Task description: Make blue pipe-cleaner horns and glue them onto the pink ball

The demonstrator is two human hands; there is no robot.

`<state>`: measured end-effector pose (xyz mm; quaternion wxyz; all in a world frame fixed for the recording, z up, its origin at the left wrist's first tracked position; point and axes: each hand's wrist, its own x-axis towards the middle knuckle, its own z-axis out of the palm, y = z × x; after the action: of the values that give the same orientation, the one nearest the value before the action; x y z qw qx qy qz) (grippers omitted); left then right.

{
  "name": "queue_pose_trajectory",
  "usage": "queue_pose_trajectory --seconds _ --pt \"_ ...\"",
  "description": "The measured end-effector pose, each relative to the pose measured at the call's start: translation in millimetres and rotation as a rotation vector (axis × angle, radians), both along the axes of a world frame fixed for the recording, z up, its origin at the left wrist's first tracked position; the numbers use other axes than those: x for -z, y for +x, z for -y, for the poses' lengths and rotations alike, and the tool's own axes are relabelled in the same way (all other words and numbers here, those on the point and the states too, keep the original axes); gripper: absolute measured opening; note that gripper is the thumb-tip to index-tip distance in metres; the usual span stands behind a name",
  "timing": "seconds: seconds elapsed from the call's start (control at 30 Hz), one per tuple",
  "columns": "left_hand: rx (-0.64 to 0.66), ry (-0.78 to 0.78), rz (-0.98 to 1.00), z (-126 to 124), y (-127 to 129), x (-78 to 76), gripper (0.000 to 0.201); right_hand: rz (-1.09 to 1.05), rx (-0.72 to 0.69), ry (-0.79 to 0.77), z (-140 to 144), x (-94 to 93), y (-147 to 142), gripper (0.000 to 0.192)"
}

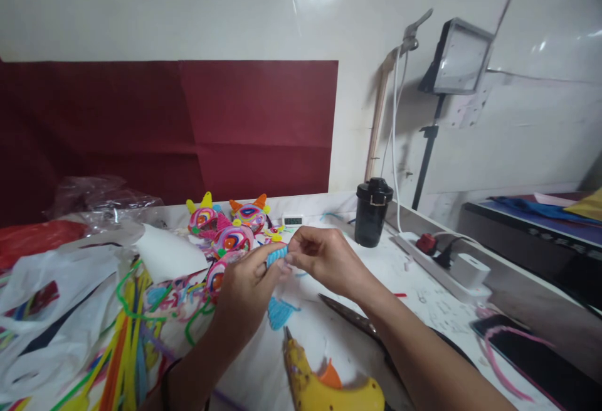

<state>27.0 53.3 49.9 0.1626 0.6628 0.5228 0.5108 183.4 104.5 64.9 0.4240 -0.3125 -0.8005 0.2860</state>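
Between both hands, above the white table, is a small blue ribbed piece (pixel 276 255) that looks like folded pipe cleaner. My left hand (pixel 247 288) pinches it from the left with thumb and fingers. My right hand (pixel 324 257) has its fingertips closed at the piece's right end. A second blue fan-shaped piece (pixel 281 312) lies on the table just below. Nearer me rests a yellow hot glue gun (pixel 336 392) with an orange trigger, its nozzle pointing at that piece. Scissors (pixel 350 315) lie partly under my right forearm.
Colourful round crafted figures (pixel 232 240) with ears stand behind my left hand. Loose pipe cleaners (pixel 126 348) and plastic bags (pixel 61 279) cover the left. A black cup (pixel 373 213), a power strip (pixel 439 270) and a phone (pixel 540 361) are on the right.
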Motion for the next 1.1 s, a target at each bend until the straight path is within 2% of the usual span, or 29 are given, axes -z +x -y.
queue_pose_trajectory --seconds 0.1,0.27,0.37,0.43,0.57,0.7,0.8,1.0,1.1 --pt "-0.077 0.16 -0.189 -1 -1 1.4 0.024 -0.116 -0.059 -0.109 -1 2.6 -3 0.003" --pt "-0.191 0.582 -0.572 -4 -3 11.6 0.028 -0.367 -0.125 -0.393 1 -3.8 -9 0.015" --pt "-0.226 0.679 -0.719 -6 -3 17.7 0.03 -0.448 -0.155 -0.523 3 -8.4 -9 0.023" --pt "-0.236 0.68 -0.734 -5 -2 18.6 0.028 -0.476 -0.164 -0.58 2 -8.8 -8 0.029" --pt "-0.193 0.565 -0.581 0 2 13.3 0.024 -0.477 -0.163 -0.624 -1 -7.7 -6 0.034" --pt "-0.08 0.303 -0.206 4 3 4.3 0.024 -0.469 -0.169 -0.637 -2 -8.1 -5 0.039" --pt "-0.045 0.135 0.063 1 1 -0.7 0.026 -0.475 -0.187 -0.628 -2 -6.8 -5 0.041" --pt "-0.072 -0.097 0.175 -4 -3 -4.6 0.024 -0.456 -0.214 -0.554 -3 -2.1 -8 0.037" --pt "-0.046 -0.15 0.251 -4 -3 -5.3 0.025 -0.408 -0.207 -0.494 -4 -0.2 -9 0.035"
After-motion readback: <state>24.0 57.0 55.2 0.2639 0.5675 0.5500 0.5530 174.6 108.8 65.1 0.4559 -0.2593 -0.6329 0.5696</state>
